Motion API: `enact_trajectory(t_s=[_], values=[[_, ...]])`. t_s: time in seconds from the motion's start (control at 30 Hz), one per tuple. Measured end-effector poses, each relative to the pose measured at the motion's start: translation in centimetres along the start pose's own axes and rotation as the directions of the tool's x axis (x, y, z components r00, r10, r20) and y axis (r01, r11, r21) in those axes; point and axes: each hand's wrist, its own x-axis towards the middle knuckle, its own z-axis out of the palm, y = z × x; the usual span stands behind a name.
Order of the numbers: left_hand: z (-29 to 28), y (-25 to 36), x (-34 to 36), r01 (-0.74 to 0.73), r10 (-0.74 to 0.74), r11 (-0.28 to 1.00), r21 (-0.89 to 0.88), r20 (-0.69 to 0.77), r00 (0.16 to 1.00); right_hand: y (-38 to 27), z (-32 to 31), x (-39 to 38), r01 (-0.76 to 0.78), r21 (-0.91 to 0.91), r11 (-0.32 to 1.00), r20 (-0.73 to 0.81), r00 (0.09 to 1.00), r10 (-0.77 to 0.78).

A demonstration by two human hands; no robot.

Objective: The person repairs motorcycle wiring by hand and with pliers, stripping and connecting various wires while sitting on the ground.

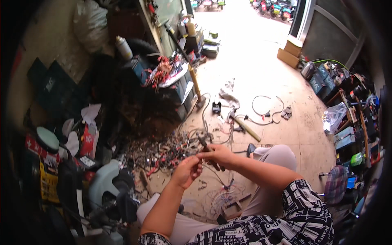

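My right hand grips a dark-handled hand tool whose tip points up and to the left. My left hand is closed just below it, pinching a thin wire that trails down toward the floor. Both hands meet in front of my knees. I sit low, with light trousers and a black-and-white printed shirt at the lower edge. Under my hands lies a tangle of loose wires and small scraps.
A hammer and looped cables lie on the tiled floor ahead. Cluttered shelves and boxes stand at right. At left sit a grey machine housing, bags and cartons. A wooden block rests near my leg.
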Motion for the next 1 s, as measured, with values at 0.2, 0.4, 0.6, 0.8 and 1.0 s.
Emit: enact_trajectory(t_s=[0.2,0.4,0.6,0.8,1.0], values=[[0.3,0.3,-0.6,0.199,-0.196,0.974,-0.105,0.045,0.98,1.4,0.3,0.9,0.148,0.079,0.986,-0.033,0.989,-0.146],[-0.7,0.2,0.6,0.288,-0.204,0.912,-0.29,0.288,0.936,1.7,0.6,0.6,0.256,0.048,0.966,-0.12,0.961,-0.248],[1.9,0.5,0.1,0.06,-0.03,0.976,-0.209,0.146,0.989,-0.8,0.5,-0.5,0.198,0.246,0.949,-0.024,0.98,-0.198],[3.3,0.8,1.8,-0.375,0.391,0.912,0.169,-0.075,0.917,0.3,1.1,3.7,0.299,0.216,0.93,-0.177,0.948,-0.264],[3.6,-0.6,2.7,-0.515,0.566,0.764,0.389,-0.019,0.824,0.0,-0.1,6.2,0.299,0.265,0.917,-0.322,0.923,-0.208]])
